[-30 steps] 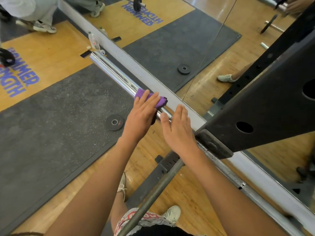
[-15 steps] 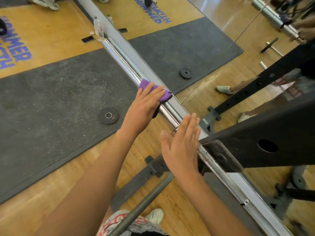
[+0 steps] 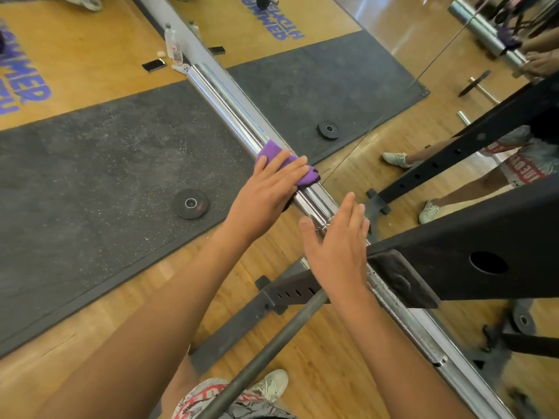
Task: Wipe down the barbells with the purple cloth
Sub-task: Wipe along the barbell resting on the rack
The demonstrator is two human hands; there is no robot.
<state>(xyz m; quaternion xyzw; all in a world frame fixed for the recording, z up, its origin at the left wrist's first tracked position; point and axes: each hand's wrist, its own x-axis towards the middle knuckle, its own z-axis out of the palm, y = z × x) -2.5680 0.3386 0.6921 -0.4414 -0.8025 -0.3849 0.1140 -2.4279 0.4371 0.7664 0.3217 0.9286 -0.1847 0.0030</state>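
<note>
Left hand (image 3: 272, 192), fingers flat, presses purple cloth (image 3: 272, 150) mid-sleeve on barbell (image 3: 223, 98). Right hand (image 3: 335, 249) open, grip empty. Far sleeve end and shaft probably unwiped.

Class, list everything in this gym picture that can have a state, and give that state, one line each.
purple cloth: draped over the barbell sleeve, pressed under the left hand.
barbell sleeve: chrome, no plates loaded.
left hand: fingers straight, pressing the cloth.
right hand: open, fingers straight, over the sleeve; contact unclear.
weight plate: lying flat on the rubber mat.
water bottle: upright on the floor.
</note>
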